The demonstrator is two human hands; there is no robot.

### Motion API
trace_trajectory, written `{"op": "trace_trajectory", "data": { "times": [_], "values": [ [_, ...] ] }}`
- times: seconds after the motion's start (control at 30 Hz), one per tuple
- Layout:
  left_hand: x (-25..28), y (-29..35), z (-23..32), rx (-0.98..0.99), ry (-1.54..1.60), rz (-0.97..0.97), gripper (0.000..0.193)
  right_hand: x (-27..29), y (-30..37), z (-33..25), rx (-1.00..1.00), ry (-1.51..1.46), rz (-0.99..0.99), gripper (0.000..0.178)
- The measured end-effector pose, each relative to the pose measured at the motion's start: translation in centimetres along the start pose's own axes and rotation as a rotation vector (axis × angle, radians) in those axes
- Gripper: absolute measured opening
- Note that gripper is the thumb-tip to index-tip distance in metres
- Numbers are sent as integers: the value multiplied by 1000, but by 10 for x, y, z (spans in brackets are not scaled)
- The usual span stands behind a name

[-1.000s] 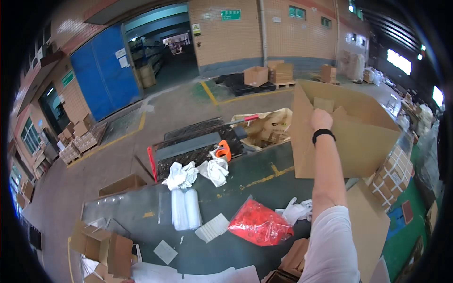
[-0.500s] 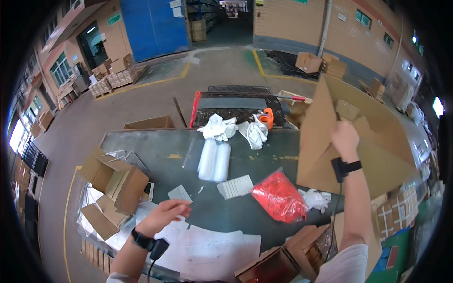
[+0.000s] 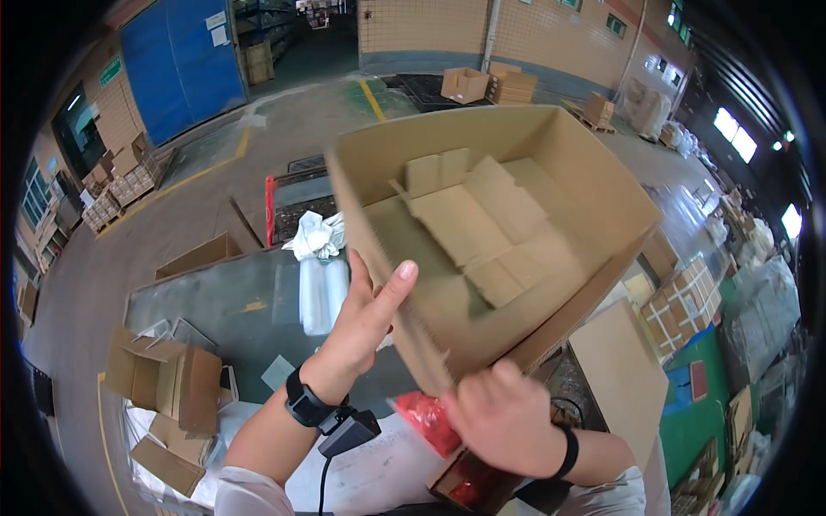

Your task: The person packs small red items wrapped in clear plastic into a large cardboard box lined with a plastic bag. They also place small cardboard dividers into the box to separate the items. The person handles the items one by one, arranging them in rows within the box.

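A large open cardboard carton (image 3: 594, 198) is held tilted over the table, its open top facing me. Inside it lies a smaller unfolded cardboard box (image 3: 482, 211). My right hand (image 3: 508, 421) is closed on the carton's near rim, slightly blurred. Along the carton's left wall, my left hand (image 3: 357, 322) is open, thumb and fingers apart; whether it touches the wall is hard to tell. Just beside my right hand shows part of a red plastic-wrapped bag (image 3: 430, 421); the rest is hidden.
Clear plastic rolls (image 3: 320, 297) and a white cloth (image 3: 316, 234) lie on the green table (image 3: 202, 288). An opened small carton (image 3: 198, 391) stands at its left, with paper sheets (image 3: 379, 469) in front. A strapped carton (image 3: 684, 305) sits at the right.
The large carton has come from the right to in front of me and tipped over the table. My right hand moved to its near rim, my left hand rose beside it. The view swung right.
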State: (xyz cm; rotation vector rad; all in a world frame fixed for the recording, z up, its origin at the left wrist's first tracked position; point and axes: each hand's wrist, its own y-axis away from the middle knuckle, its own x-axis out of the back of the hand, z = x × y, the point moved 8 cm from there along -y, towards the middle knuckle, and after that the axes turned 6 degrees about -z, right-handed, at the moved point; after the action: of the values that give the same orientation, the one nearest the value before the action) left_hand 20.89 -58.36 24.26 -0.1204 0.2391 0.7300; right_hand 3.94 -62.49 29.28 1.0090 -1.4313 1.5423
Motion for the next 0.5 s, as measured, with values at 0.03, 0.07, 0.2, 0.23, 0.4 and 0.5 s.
{"op": "trace_trajectory", "data": {
  "times": [0.03, 0.07, 0.2, 0.23, 0.4, 0.5],
  "values": [
    [-1, 0, 5, -54, 56, -29, 89, -1, 4, -14, 60, -6, -46, 23],
    [12, 7, 2, -102, 56, 79, 77, -1, 6, -22, 90, -9, -69, 23],
    [51, 46, -5, 269, 188, 165, 60, 13, -3, -25, 446, -186, -315, 34],
    [61, 58, -6, 266, 198, 196, 60, 24, -26, -21, 500, -193, -508, 42],
    [79, 125, -11, 159, 246, 238, 68, -17, -180, 25, 323, -11, -656, 62],
    [86, 152, 6, 99, 304, 260, 77, -105, -178, -16, 407, 68, -1060, 82]
  ]
}}
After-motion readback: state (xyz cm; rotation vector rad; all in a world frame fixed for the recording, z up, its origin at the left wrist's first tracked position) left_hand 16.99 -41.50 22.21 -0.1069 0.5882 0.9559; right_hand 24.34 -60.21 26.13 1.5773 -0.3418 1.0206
